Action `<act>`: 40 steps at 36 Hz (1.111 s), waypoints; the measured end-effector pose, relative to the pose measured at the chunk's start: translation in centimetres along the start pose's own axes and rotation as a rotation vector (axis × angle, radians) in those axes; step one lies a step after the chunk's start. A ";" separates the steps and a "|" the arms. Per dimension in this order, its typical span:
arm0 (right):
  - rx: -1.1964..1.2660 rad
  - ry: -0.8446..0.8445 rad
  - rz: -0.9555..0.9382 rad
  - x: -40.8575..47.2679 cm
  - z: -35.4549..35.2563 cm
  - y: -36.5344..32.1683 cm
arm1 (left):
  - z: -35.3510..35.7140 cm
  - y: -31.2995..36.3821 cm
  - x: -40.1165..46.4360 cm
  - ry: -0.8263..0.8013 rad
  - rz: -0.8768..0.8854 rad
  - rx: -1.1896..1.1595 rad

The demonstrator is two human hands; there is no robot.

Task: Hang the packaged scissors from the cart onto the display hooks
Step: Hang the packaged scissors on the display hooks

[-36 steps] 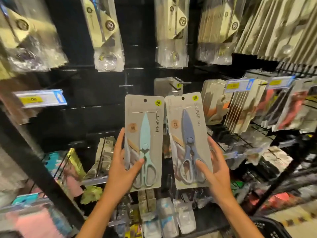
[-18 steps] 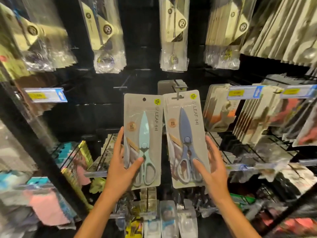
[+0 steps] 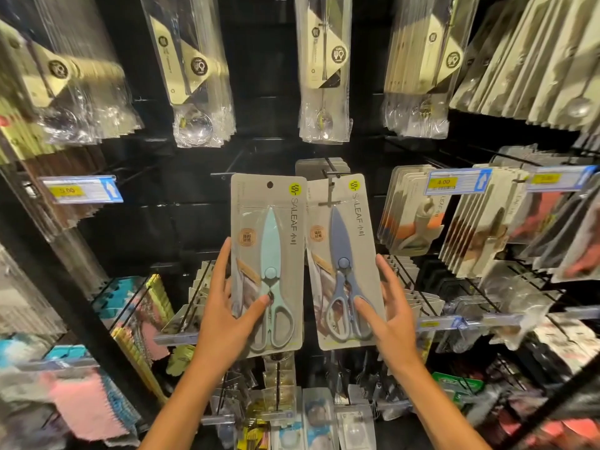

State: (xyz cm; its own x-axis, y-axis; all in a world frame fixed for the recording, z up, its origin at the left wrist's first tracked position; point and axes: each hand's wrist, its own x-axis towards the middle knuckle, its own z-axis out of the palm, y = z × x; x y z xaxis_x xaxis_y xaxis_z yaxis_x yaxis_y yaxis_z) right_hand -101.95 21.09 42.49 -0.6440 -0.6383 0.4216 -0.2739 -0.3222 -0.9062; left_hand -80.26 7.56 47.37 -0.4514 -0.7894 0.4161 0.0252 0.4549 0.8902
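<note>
I hold two carded packs of scissors up against a black display wall. My left hand point(image 3: 227, 316) grips the pack with mint-green scissors point(image 3: 269, 241), thumb across the front and fingers behind its left edge. My right hand point(image 3: 389, 316) grips the pack with blue-grey scissors point(image 3: 341, 241) the same way. The blue-grey pack's hang hole sits on a metal hook point(image 3: 330, 183), in front of a few matching packs hanging behind. The mint pack's hang hole is free, beside a bare hook point(image 3: 224, 173). The cart is out of view.
Clear bags of spoons point(image 3: 324, 76) hang in rows above. Carded kitchen tools point(image 3: 418, 212) fill hooks to the right, with price tags point(image 3: 454, 183). A price tag point(image 3: 81, 190) juts out at left. Small packs and cloths hang below my arms.
Both packs have risen slightly toward the hooks. The blue-grey pack's top has slid onto the hook in front of the hanging stack. My grips are unchanged.
</note>
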 end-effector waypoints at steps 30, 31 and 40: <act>-0.718 -0.068 0.058 9.3 4.2 6.5 | -0.3 -0.3 3.0 0.014 0.074 0.032; -0.723 -0.068 0.065 9.6 4.3 6.6 | -0.3 -0.4 3.0 0.017 0.077 0.027; -0.625 -0.121 0.083 9.7 3.9 8.0 | -0.1 -0.6 3.1 0.019 0.083 0.013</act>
State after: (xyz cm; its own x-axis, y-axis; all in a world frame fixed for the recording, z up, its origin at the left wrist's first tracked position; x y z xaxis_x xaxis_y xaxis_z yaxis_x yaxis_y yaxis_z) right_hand -107.57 9.57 39.51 -0.6060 -0.7298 0.3166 -0.6145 0.1767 -0.7689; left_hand -81.56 4.79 48.14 -0.4317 -0.7563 0.4916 0.0501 0.5241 0.8502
